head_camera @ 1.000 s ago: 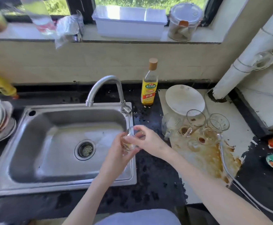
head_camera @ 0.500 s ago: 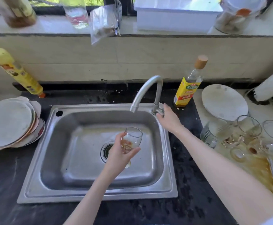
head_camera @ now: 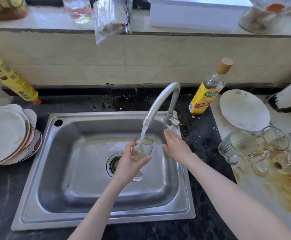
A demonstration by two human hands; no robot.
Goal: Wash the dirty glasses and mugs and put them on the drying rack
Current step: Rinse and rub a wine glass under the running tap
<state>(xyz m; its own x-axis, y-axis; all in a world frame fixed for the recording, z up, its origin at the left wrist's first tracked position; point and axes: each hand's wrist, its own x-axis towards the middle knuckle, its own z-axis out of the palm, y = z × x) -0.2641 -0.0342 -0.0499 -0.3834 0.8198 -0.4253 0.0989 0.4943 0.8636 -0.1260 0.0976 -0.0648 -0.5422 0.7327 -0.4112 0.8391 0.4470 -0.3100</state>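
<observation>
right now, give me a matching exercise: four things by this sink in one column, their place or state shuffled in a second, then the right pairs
Things
1. stemmed glass
2. right hand
3. yellow-labelled bottle
4. stack of plates

Places or states
A. on the counter left of the sink
B. held by the left hand under running water
C. standing right of the tap, by the back wall
D. open, holding nothing

Pairs: 1-B, 2-D, 3-C, 4-A

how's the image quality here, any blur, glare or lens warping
Head view: strong wide-angle bending, with the tiled wall ledge bowed; bright daylight washes out the white plastic tub on the sill; sill items at the top edge are smeared; the stainless steel sink shows soft sheen; the clear stemmed glass in the left hand stays fairly sharp.
</observation>
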